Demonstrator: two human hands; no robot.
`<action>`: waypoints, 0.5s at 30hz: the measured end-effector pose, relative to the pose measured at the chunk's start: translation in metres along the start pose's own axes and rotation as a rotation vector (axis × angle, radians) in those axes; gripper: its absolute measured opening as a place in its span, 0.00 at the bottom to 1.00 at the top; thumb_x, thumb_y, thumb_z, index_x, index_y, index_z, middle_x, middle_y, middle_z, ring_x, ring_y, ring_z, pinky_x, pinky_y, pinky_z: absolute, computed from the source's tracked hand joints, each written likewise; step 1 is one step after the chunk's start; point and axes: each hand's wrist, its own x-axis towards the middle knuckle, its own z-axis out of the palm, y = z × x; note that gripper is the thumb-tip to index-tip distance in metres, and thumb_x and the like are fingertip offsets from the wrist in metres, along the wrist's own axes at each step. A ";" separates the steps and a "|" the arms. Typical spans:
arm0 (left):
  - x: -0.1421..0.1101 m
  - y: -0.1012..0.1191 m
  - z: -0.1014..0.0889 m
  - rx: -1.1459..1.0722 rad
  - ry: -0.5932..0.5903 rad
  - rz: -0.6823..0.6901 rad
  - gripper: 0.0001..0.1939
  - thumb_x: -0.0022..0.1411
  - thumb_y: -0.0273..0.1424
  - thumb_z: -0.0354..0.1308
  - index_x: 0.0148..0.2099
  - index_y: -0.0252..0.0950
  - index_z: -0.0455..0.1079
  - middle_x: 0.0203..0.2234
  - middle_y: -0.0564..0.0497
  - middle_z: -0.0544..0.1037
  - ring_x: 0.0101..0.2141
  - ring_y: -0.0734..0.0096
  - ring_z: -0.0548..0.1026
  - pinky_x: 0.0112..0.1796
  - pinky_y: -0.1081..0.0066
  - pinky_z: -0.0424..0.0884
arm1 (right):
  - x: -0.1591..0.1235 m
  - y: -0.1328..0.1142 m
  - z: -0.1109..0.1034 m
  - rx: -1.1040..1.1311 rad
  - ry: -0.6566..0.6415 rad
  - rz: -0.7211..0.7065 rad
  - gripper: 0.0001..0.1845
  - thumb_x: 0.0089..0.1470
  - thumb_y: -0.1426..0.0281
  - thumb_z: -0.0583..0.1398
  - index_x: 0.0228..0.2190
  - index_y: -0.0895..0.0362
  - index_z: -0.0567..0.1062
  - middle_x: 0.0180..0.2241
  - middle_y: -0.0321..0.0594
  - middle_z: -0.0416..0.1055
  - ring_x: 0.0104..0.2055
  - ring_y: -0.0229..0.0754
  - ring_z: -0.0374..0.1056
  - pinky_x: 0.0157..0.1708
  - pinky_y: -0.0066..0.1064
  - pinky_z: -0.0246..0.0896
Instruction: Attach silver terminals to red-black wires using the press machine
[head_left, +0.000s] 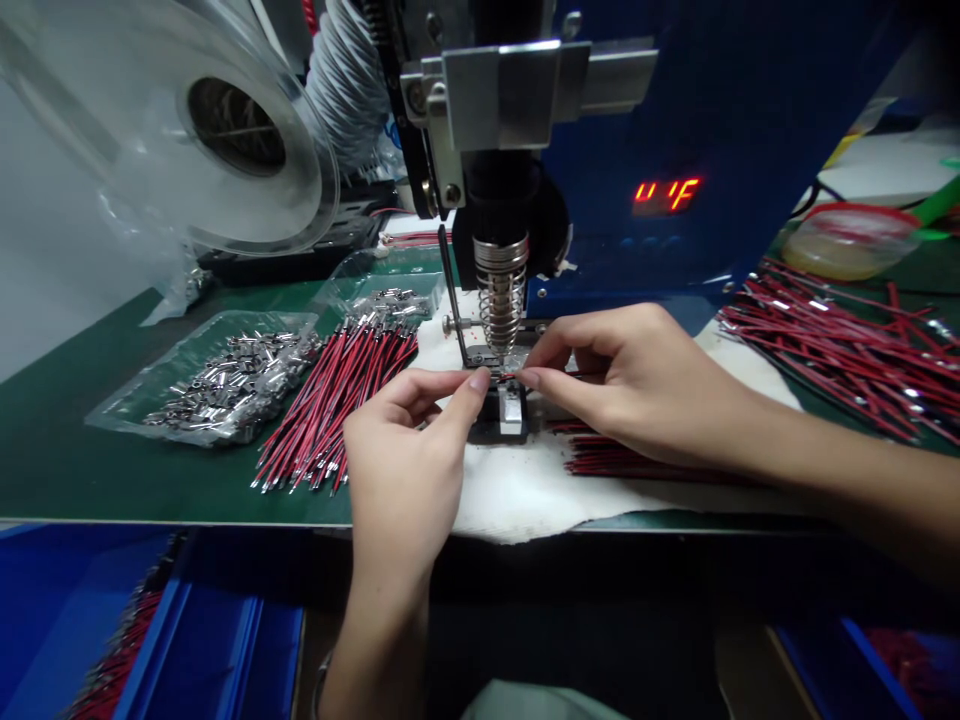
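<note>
My left hand (409,440) pinches something small at the black fixture (501,412) under the machine's coiled spring tip (501,295); what it holds is too small to name. My right hand (626,385) pinches a thin red wire (508,377) from the other side, fingertips almost meeting the left ones above the fixture. Both hands rest over a white cloth (517,490). A bundle of red and black wires (334,400) lies just left of my left hand.
A clear tray of small metal terminals (225,385) sits at the left on the green mat (67,460). More red wires (847,355) pile at the right. The blue machine (720,130) shows a red display (666,193). Blue bins (217,630) stand below the table edge.
</note>
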 end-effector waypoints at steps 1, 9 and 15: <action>0.000 0.000 0.000 0.001 0.000 -0.001 0.09 0.54 0.36 0.68 0.33 0.36 0.78 0.22 0.53 0.75 0.25 0.74 0.73 0.29 0.75 0.68 | 0.000 0.000 0.000 0.002 -0.002 -0.002 0.07 0.55 0.71 0.61 0.29 0.57 0.80 0.21 0.32 0.71 0.20 0.32 0.59 0.25 0.28 0.52; 0.000 0.000 0.000 0.000 -0.002 -0.003 0.09 0.54 0.37 0.68 0.34 0.36 0.78 0.23 0.52 0.77 0.25 0.74 0.73 0.28 0.75 0.67 | 0.000 -0.001 0.000 0.001 0.011 -0.015 0.07 0.54 0.71 0.61 0.29 0.57 0.80 0.20 0.32 0.71 0.19 0.32 0.58 0.23 0.27 0.50; 0.001 0.000 0.000 0.003 -0.002 0.006 0.09 0.54 0.37 0.68 0.34 0.36 0.78 0.22 0.53 0.75 0.24 0.75 0.71 0.27 0.75 0.66 | 0.000 -0.001 0.001 0.011 0.010 -0.019 0.07 0.54 0.72 0.61 0.29 0.57 0.80 0.23 0.33 0.74 0.21 0.32 0.61 0.24 0.27 0.52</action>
